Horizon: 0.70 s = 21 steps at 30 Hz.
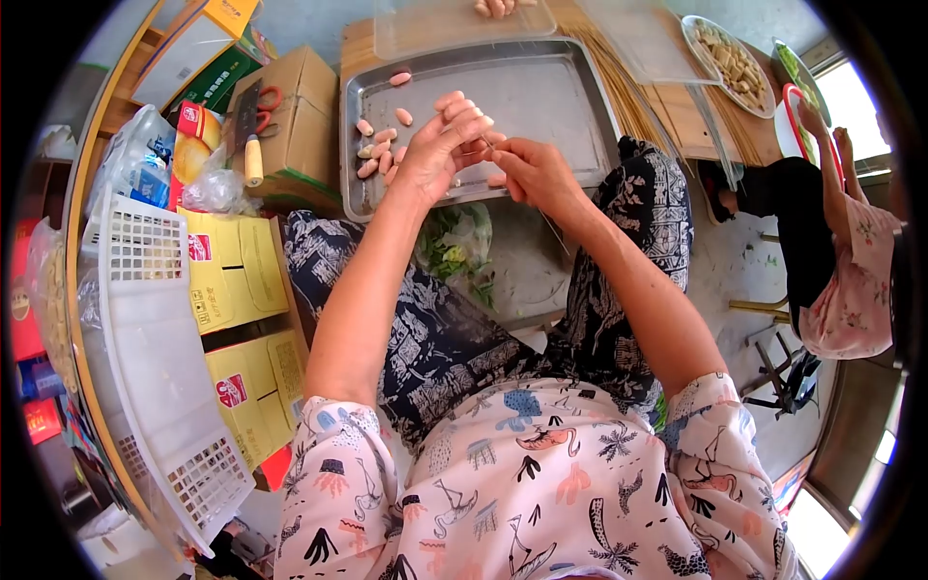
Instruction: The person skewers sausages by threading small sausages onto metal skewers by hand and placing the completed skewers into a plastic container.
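Above the metal tray, my two hands meet at the fingertips. My left hand is closed with its fingers curled; what it grips, if anything, is hidden by the fingers. Pinched in my right hand is a thin skewer, its lower end slanting down over the tray's near edge. Several small pink sausages lie in the left part of the tray. One more sausage is just under my right hand, near the tray's front rim.
Bundled thin sticks lie right of the tray, beside a plate of cut food. A cardboard box with scissors and a knife stands left. Another person sits at right; another hand shows at the top.
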Each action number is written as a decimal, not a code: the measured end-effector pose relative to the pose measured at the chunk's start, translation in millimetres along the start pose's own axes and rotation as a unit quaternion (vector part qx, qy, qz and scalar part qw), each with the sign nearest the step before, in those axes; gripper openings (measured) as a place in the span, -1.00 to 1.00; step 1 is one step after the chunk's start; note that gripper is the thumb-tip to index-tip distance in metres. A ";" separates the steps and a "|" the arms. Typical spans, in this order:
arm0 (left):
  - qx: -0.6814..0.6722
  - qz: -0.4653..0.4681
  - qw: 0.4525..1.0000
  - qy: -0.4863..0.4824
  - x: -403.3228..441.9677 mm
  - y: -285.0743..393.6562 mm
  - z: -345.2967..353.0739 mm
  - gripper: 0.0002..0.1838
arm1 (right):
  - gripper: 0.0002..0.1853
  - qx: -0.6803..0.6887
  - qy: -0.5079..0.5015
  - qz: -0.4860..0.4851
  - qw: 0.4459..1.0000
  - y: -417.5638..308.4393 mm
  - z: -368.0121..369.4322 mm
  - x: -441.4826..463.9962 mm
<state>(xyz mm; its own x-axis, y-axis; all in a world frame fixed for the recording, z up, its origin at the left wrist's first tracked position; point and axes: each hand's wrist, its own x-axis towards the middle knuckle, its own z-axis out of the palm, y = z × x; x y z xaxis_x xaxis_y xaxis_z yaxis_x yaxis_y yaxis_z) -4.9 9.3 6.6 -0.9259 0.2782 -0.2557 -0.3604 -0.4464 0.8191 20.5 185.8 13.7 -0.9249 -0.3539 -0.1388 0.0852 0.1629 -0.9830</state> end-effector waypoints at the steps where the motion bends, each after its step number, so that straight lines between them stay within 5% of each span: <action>1: 0.016 0.001 0.999 0.031 0.6 1.6 -4.5 -0.72 | -0.80 0.000 -0.009 0.005 1.000 0.0 -0.7 -0.8; 6: 0.006 0.055 0.987 0.150 1.1 8.8 -17.2 -0.65 | -0.83 -0.014 0.029 -0.072 0.997 8.5 -0.7 -4.5; 12: -0.029 0.090 0.987 0.129 4.2 5.3 -32.6 -0.63 | -0.87 -0.182 0.077 -0.137 0.971 -5.1 1.7 -15.4; 21: -0.007 0.059 0.990 0.130 -3.7 23.9 -12.7 -0.60 | -0.85 -0.064 0.043 -0.045 0.996 -45.7 -5.7 -16.0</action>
<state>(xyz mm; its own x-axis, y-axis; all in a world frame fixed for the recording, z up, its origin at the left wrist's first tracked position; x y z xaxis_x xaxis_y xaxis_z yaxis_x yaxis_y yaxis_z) -11.5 -13.3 20.6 -0.9591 -0.0037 -0.2831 -0.2475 -0.4746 0.8447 29.3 189.3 61.6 -0.9557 -0.2924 -0.0345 -0.0421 0.2514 -0.9670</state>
